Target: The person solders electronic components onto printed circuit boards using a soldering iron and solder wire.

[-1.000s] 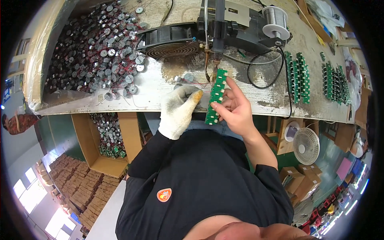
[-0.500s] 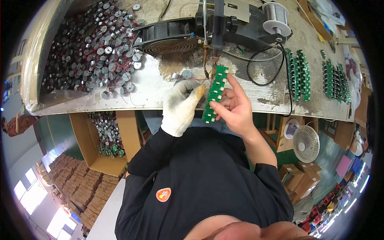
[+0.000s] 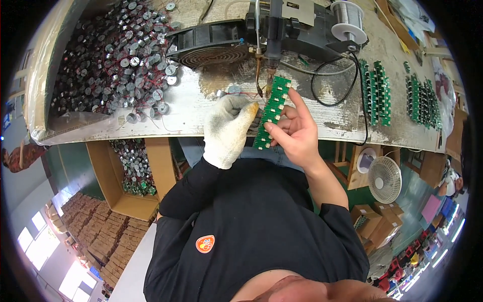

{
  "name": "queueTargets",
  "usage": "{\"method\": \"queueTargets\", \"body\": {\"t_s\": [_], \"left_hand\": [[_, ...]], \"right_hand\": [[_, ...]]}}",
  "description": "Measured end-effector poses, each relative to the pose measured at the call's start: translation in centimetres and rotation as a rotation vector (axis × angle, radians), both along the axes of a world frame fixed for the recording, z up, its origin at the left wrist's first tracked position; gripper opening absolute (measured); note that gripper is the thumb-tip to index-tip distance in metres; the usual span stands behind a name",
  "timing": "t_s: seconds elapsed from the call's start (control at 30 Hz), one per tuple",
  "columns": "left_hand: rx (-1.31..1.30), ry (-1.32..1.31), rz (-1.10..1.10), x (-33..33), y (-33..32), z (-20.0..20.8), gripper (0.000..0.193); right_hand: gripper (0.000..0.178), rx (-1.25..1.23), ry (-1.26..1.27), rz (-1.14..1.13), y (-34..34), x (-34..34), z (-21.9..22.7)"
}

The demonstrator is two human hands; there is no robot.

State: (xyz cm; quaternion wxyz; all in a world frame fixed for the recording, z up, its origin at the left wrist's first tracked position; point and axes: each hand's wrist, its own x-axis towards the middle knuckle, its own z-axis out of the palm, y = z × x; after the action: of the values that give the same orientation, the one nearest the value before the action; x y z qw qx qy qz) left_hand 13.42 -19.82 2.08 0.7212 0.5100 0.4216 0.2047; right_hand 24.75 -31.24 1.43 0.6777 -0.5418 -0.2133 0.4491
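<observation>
My bare right hand (image 3: 298,132) grips a long strip of green circuit boards (image 3: 274,111) between thumb and fingers, tilted with its top end leaning right. Small pale parts sit along the strip. My left hand (image 3: 227,127), in a white glove with a stained thumb tip, is closed in a pinch beside the strip's left edge; what it pinches is hidden. Just beyond the glove lies a small round motor (image 3: 234,89) with red wires running right. The upright soldering iron (image 3: 273,48) points down at the strip's top end, next to a thin solder feed tube (image 3: 258,75).
Many small motors with red wires fill a tray (image 3: 43,85) at the left. A black fan (image 3: 211,44) and a solder spool (image 3: 348,22) stand at the back. Board strips (image 3: 376,95) lie in rows at the right, past a looping black cable (image 3: 313,90). Below the table edge sits a cardboard box (image 3: 158,166).
The board strip has shifted slightly up and right at its top end, its lower end rising a little. Both hands keep nearly the same places and holds.
</observation>
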Motion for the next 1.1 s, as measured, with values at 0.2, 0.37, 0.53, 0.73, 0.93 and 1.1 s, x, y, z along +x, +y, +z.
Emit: {"method": "queueTargets", "body": {"t_s": [0.2,0.37,0.53,0.73,0.93,1.1], "left_hand": [[-0.007,0.024,0.017,0.2,0.2,0.7,0.015],[0.000,-0.009,0.025,0.1,-0.2,0.2,0.015],[-0.006,-0.003,0.024,0.3,-0.5,0.1,0.016],[-0.027,-0.045,0.031,0.2,-0.3,0.0,0.016],[-0.001,-0.030,0.021,0.3,-0.1,0.7,0.017],[-0.033,-0.003,0.044,0.3,-0.1,0.3,0.018]], "right_hand": [[0.077,0.007,-0.003,-0.005,0.3,0.0,0.2],[0.076,0.022,-0.020,-0.003,0.0,0.0,-0.2],[0.076,-0.013,-0.020,-0.012,-0.2,-0.1,0.1],[0.077,0.001,-0.008,-0.001,0.0,0.0,0.0],[0.077,0.001,0.013,-0.014,0.2,0.1,0.2],[0.078,0.025,-0.009,0.009,-0.1,0.0,-0.9]]}}
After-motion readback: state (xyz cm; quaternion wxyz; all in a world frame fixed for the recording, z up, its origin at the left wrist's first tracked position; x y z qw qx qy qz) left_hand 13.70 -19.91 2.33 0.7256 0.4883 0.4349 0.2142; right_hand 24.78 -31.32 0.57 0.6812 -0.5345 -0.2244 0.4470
